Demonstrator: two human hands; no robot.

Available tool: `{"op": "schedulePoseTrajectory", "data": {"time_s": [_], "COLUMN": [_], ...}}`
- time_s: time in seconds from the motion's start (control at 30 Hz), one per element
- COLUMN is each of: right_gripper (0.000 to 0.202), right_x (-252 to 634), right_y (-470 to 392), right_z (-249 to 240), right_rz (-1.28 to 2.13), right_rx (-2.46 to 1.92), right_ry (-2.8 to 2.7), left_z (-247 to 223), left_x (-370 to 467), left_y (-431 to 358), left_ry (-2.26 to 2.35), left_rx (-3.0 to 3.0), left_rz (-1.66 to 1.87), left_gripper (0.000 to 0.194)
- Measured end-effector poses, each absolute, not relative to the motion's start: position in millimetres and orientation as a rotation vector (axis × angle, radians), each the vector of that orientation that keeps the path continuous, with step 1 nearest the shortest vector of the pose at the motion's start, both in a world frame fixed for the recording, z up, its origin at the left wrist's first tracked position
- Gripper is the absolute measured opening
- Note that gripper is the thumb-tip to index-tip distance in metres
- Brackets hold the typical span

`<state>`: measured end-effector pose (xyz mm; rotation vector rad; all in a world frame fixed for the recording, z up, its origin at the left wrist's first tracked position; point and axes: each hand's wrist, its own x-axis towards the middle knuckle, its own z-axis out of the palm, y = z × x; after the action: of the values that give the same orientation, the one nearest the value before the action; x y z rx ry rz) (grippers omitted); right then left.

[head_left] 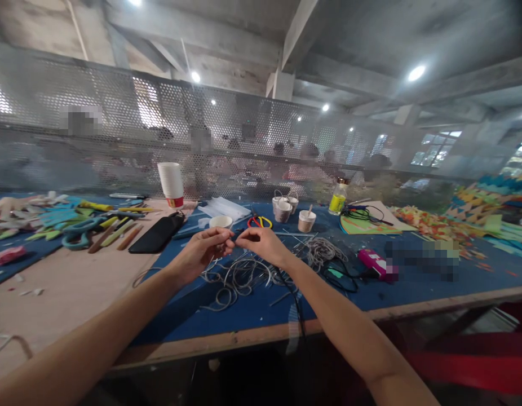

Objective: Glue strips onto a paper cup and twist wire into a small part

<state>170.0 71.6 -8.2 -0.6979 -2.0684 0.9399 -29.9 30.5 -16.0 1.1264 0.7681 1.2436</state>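
My left hand (pixel 203 248) and my right hand (pixel 264 244) meet above the middle of the table, fingertips almost touching. Both are closed in a pinch. Something small and dark shows between the fingertips, too small to name. Beneath my hands lies a loose tangle of grey cord (pixel 238 277), spreading over the blue table covering. A thicker bundle of grey cord (pixel 324 251) lies right of my right hand. Just behind the hands are a white paper cup (pixel 221 221) and red-and-yellow-handled scissors or pliers (pixel 261 221), partly hidden.
To the left are a black phone (pixel 156 234), blue-handled scissors (pixel 78 232) and a stack of paper cups (pixel 171 183). Small cups (pixel 306 220) and a yellow-labelled bottle (pixel 337 197) stand behind. A magenta device (pixel 376 265) with a black cable lies right. A perforated screen (pixel 244 129) rises behind the table.
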Motion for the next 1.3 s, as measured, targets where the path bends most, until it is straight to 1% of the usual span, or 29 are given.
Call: {"op": "schedulePoseTrajectory", "data": {"time_s": [0.2, 0.27, 0.33, 0.43, 0.5, 0.57, 0.73, 0.83, 1.03, 1.13, 1.3], "right_gripper": [0.02, 0.023, 0.028, 0.029, 0.027, 0.025, 0.023, 0.025, 0.027, 0.025, 0.021], "right_x": [173.6, 174.0, 174.0, 173.4, 172.8, 172.1, 168.5, 165.8, 161.6, 160.7, 160.6], "right_y": [68.6, 68.2, 68.2, 68.7, 69.4, 69.9, 69.2, 69.3, 71.6, 70.0, 64.9], "right_z": [1.7, 3.8, 4.8, 4.0, 2.3, 0.3, -5.0, -8.5, -13.8, -14.3, -11.8], "right_rz": [0.544, 0.618, 0.793, 0.966, 0.956, 0.874, 0.758, 0.765, 0.901, 0.876, 0.819], "right_rx": [-0.758, -0.751, -0.726, -0.679, -0.678, -0.689, -0.722, -0.748, -0.744, -0.743, -0.719], "right_ry": [-1.907, -1.869, -1.853, -1.833, -1.837, -1.858, -1.875, -1.866, -1.825, -1.836, -1.85], "left_z": [-15.2, -15.2, -15.2, -14.6, -13.9, -13.6, -15.1, -16.4, -16.5, -15.0, -10.9], "left_x": [-30.2, -29.5, -28.4, -26.8, -26.1, -25.7, -24.4, -22.2, -19.1, -18.8, -18.9], "left_y": [31.2, 31.1, 30.8, 29.3, 28.3, 27.6, 27.9, 26.9, 23.5, 23.4, 23.0], "left_ry": [0.79, 0.778, 0.767, 0.765, 0.776, 0.79, 0.79, 0.789, 0.818, 0.825, 0.841], "left_rx": [1.113, 1.11, 1.115, 1.14, 1.151, 1.15, 1.139, 1.145, 1.186, 1.17, 1.144], "left_rz": [1.251, 1.242, 1.226, 1.208, 1.211, 1.216, 1.19, 1.163, 1.131, 1.121, 1.1], "left_gripper": [0.023, 0.022, 0.018, 0.016, 0.019, 0.02, 0.016, 0.013, 0.012, 0.011, 0.017]}}
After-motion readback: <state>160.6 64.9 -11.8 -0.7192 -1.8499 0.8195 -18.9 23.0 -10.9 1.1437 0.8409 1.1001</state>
